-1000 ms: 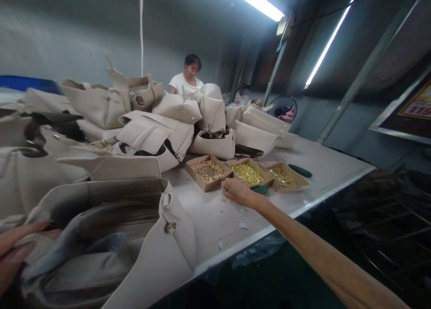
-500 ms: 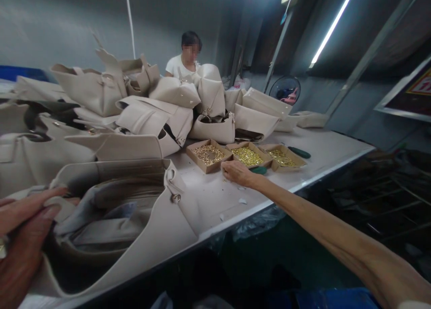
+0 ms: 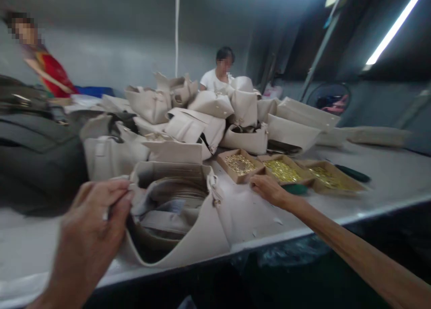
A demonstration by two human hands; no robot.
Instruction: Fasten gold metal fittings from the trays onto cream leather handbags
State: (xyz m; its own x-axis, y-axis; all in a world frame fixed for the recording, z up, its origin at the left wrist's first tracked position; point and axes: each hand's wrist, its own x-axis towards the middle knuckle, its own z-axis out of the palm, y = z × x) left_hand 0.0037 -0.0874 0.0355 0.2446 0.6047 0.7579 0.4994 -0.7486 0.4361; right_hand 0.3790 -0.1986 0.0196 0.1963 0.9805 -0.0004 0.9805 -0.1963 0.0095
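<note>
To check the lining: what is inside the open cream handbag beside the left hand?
Grey fabric lining in soft folds fills the open cream handbag, with a pale bluish piece on it. These folds cover the bag's bottom, so it cannot be seen.

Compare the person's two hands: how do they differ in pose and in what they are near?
The left hand is raised with curled fingers at the rim of the open cream handbag, while the right hand lies low over the white table. The right hand is beside a cardboard tray of gold hardware, not the handbag. The left hand looks nearer the camera and blurred. Both hands are bare.
</note>
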